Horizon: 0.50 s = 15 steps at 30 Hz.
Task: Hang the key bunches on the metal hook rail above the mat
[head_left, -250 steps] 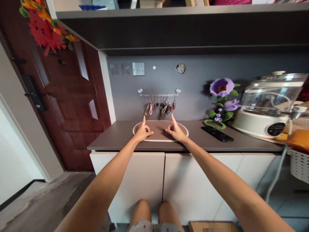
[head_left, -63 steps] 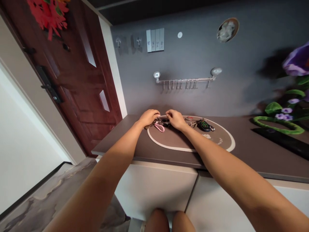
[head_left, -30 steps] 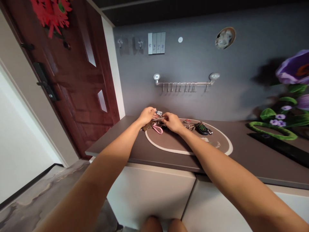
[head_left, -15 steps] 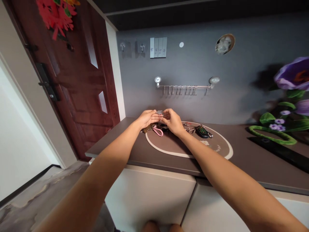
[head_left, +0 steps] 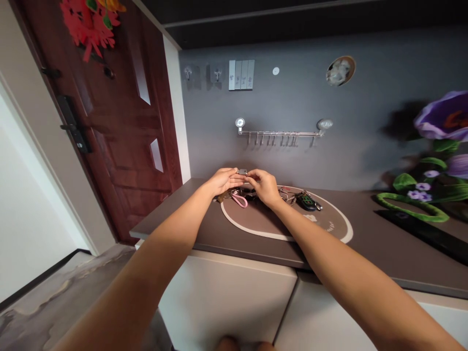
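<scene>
Head view | left hand [head_left: 223, 179], right hand [head_left: 263, 187] | both grips pinching silver metal piece [head_left: 242, 171] | long axis level, left-right

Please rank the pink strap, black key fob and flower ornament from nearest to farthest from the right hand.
From the right hand:
1. Pink strap: left, on the mat.
2. Black key fob: right, on the mat.
3. Flower ornament: far right, on the counter.

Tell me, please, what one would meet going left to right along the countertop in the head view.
Wooden door, left hand, right hand, black key fob, green loop of the artificial flower.
</scene>
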Available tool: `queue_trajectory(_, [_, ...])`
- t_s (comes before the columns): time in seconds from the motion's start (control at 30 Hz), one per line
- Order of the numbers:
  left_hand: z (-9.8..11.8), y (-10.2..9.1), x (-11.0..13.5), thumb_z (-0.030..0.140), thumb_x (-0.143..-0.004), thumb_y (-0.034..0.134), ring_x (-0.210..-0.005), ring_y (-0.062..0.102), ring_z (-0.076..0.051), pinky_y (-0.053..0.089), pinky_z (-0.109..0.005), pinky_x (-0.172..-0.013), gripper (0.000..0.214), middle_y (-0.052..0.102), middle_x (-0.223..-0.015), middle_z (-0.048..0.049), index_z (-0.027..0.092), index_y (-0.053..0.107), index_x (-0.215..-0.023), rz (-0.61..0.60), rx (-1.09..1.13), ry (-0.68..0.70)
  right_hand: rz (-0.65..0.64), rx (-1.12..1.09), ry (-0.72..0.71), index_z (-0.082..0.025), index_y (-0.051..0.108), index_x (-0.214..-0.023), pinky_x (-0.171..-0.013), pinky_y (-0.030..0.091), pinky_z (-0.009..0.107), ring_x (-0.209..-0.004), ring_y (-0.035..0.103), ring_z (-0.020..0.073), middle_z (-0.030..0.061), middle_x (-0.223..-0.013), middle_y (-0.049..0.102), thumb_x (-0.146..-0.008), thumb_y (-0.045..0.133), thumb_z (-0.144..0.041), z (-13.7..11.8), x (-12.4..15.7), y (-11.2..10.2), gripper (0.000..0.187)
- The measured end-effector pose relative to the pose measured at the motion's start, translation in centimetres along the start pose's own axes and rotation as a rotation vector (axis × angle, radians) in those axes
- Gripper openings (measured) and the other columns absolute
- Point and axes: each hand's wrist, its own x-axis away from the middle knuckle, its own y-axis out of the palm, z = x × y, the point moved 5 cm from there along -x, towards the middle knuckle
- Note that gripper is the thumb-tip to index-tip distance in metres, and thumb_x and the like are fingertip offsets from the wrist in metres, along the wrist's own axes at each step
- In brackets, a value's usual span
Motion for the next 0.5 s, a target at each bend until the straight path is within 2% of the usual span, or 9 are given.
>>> queue_trajectory(0.1, [0.0,-0.2,-0.1,0.017,-0.083,0.05,-0.075,0.065,-0.019,0.05,-0.038,-0.079,0.011,0.067,-0.074,-0.0153,0.008,0.054,-0.079,0.008,0.013,0.011,0.026,-0.031,0.023,-0.02,0.061,-0.078,-0.075,0.042,0.029,-0.076,0.056,0.0167,0.0051,-0.082,0.064,-0.076,0.054,-0.031,-0.1,0.0,-0.3,0.013])
queue_trajectory(0.23, [0.0,-0.7,-0.3,0.021,-0.082,0.052,-0.078,0.064,-0.018,0.049,-0.036,-0.078,0.012,0.066,-0.078,-0.0134,0.01,0.054,-0.079,0.045,-0.049,0.041,0.064,-0.19,0.107,-0.018,0.061,-0.077,-0.072,0.042,0.026,-0.072,0.056,0.0142,0.0036,-0.08,0.064,-0.075,0.054,-0.034,0.8,-0.1,-0.6,0.017])
queue_trajectory(0.37, [-0.2,-0.8,-0.3,0.026,-0.082,0.053,-0.074,0.06,-0.011,0.047,-0.027,-0.073,0.015,0.063,-0.083,-0.0077,0.012,0.057,-0.081,0.049,-0.271,0.081,0.075,-0.356,0.183,-0.017,0.059,-0.077,-0.067,0.041,0.025,-0.067,0.052,0.0113,0.0018,-0.074,0.061,-0.072,0.056,-0.037,2.0,-0.3,-0.4,0.021])
queue_trajectory(0.5, [-0.1,-0.2,0.0,0.029,-0.08,0.052,-0.064,0.053,-0.008,0.042,-0.021,-0.064,0.019,0.06,-0.072,-0.0027,0.011,0.059,-0.08,0.04,-0.53,0.142,0.087,-0.553,0.264,-0.015,0.057,-0.076,-0.064,0.042,0.023,-0.062,0.051,0.0095,0.0003,-0.069,0.059,-0.067,0.061,-0.04,2.3,-0.4,-0.1,0.027])
